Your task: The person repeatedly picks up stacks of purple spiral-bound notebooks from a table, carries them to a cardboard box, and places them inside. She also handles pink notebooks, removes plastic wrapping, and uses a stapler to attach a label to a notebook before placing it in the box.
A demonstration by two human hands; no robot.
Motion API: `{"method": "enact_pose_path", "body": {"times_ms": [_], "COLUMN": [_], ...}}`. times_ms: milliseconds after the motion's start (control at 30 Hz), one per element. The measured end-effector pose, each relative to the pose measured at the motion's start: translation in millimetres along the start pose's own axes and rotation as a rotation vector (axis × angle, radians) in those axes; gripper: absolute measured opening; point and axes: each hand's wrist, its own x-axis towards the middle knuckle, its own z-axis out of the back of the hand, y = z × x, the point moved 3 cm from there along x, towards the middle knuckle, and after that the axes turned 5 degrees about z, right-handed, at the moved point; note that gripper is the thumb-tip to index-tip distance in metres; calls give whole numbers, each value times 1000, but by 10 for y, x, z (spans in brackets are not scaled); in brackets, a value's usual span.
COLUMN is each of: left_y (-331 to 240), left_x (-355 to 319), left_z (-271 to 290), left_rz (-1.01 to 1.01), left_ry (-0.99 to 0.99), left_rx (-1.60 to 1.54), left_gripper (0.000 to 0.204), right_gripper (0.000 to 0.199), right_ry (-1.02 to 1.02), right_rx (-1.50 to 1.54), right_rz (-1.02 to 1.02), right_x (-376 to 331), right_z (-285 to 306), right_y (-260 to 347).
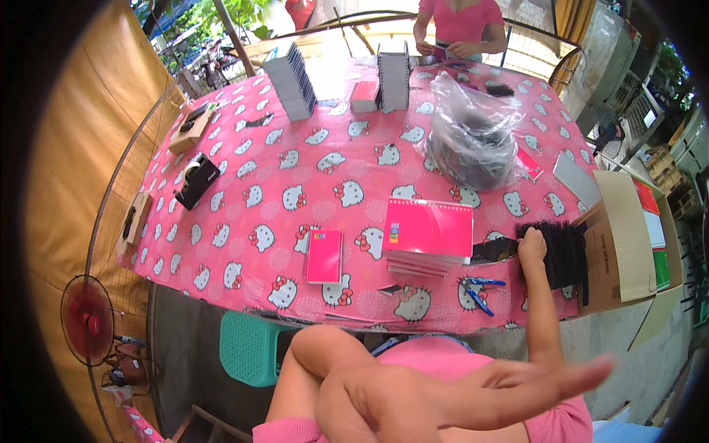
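Observation:
My right hand [532, 247] reaches to the table's right side, its fingers curled into a pile of black spiral binding coils [561, 255] beside a cardboard box. Close to the camera, my left hand [413, 399] is raised in front of my body, fingers stretched out and nothing in them. A stack of pink notebooks [428, 229] stands in front of me, the top one showing a white spiral edge. To its left lies a single pink notebook [325, 257]. Blue-handled pliers [480, 293] rest between the stack and the table's near edge.
The cardboard box [617, 255] holds colored notebooks. Behind the stack sits a clear plastic bag [476, 140] of black coils. Tall notebook stacks [292, 83] stand farther back; a tape dispenser [196, 181] is left. A person [458, 37] works across the table. A green stool [249, 347] is below.

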Motion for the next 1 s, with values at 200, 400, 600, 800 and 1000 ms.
{"method": "enact_pose_path", "body": {"times_ms": [200,400,600,800,1000], "left_y": [159,46,679,661,347], "left_x": [-17,259,-102,-71,-1], "left_z": [160,1542,2396,2376,1759], "left_rz": [-138,227,1210,1041,629], "left_ry": [-98,-53,-26,-311,-202], "left_rx": [-529,1228,1456,1393,1756], "left_gripper": [47,27,31,26,19], "right_gripper": [19,16,19,21,36], "right_ry": [90,61,-106,-229,209], "right_rx": [-43,6,260,549,1361], "right_rz": [-28,40,44,171,204], "right_x": [-9,85,103,-3,-579], "right_z": [98,112,237,566,1436], "right_y": [25,-40,-215,-137,601]}}
